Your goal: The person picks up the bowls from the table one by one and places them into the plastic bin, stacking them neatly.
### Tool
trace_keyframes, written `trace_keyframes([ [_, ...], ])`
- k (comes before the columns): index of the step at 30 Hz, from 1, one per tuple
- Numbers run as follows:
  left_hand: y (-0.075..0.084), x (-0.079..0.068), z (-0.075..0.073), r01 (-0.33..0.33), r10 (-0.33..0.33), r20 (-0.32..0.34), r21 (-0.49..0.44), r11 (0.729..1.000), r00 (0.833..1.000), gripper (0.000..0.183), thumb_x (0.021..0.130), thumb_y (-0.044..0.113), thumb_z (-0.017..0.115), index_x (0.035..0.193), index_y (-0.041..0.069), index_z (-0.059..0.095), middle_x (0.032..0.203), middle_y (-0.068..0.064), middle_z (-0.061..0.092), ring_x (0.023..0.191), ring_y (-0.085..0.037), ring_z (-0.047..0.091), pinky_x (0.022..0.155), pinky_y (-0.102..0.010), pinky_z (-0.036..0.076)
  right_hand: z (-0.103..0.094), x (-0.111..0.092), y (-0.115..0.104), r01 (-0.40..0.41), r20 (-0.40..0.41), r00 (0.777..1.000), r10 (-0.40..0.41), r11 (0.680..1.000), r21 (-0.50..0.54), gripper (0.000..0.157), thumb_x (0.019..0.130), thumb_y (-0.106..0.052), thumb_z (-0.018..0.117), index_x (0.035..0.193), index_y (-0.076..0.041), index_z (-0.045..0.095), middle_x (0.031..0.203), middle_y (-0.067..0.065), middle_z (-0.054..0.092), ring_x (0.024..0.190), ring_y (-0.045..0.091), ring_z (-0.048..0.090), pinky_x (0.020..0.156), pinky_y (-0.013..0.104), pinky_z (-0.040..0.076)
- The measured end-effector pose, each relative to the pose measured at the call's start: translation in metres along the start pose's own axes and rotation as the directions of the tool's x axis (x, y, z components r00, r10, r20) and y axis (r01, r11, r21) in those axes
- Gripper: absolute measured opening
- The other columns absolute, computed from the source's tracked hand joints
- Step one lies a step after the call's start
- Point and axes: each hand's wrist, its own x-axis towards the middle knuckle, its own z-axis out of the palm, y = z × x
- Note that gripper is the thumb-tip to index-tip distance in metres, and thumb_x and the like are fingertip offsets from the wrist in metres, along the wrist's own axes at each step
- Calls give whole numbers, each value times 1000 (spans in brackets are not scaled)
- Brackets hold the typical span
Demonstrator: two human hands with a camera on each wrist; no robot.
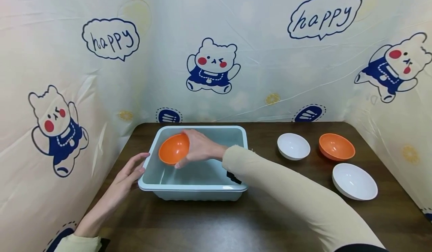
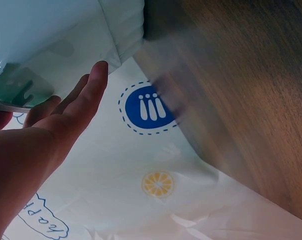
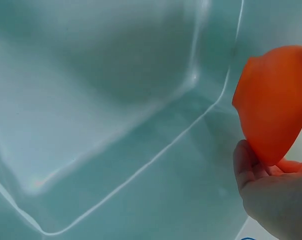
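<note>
An orange bowl is tilted inside the left part of a light-blue plastic basin. My right hand reaches over the basin and grips the bowl by its right side, fingers at the far edge and thumb at the near edge. The right wrist view shows the outside of the orange bowl with the fingers at its lower edge. At the basin's left rim is my left hand, its fingers extended against the outer wall. From the left wrist, the hand shows straight fingers along the basin's side.
To the right on the dark wooden table stand a small white bowl, another orange bowl and a larger white bowl. A printed cloth with cartoon bears hangs around the table's back and sides.
</note>
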Motion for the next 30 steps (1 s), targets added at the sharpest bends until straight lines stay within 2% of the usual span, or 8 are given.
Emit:
trace_keyframes([
  [10,0,1,0,34,-34,-2,20,999,999,51,116,25,38,162,7,23,165,-31,29,128,-23,53,89,-30,53,6,5,8,-11,13,1000,11,1000,-18,108,73,-46,94,158,-12,38,142,1,53,115,17,53,92,34,52],
  [17,-1,1,0,31,-31,4,24,999,1000,52,116,26,37,162,7,22,166,-31,27,137,-43,45,91,-28,52,9,7,8,-5,52,999,9,998,-65,111,76,-47,92,161,-8,33,149,7,49,121,21,51,98,39,50],
  [30,0,0,0,27,-27,8,18,999,1000,52,116,25,38,162,6,22,167,-30,25,140,-48,40,90,-27,52,15,8,13,8,85,996,-1,997,-82,100,77,-44,92,153,-6,39,135,6,55,113,19,53,92,35,50],
])
